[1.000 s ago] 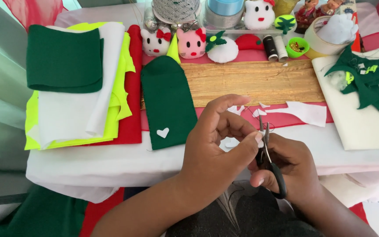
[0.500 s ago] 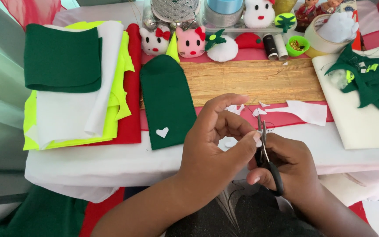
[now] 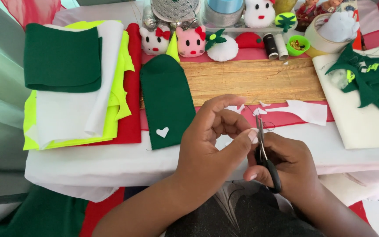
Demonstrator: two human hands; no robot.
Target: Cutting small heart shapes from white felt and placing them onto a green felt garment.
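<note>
My right hand (image 3: 288,169) grips black-handled scissors (image 3: 264,156), blades pointing up. My left hand (image 3: 213,140) pinches a tiny white felt piece (image 3: 253,133) between thumb and fingers, right against the blades; most of the piece is hidden. Both hands hover over the table's near edge. Just left of them lies a dark green felt pouch (image 3: 165,98) with a small white heart (image 3: 162,131) near its lower end. White felt offcuts (image 3: 305,110) lie on the red cloth behind my hands.
A stack of green, white, neon yellow and red felt sheets (image 3: 73,83) fills the left. A gold fabric strip (image 3: 253,79) lies mid-table. Small stuffed toy heads (image 3: 174,40), thread spools (image 3: 275,45) and a tape roll (image 3: 319,41) line the back. A green felt shape (image 3: 367,79) rests on white board, right.
The hands stay in nearly the same place; my left fingers have shifted slightly around the small white piece at the scissor blades.
</note>
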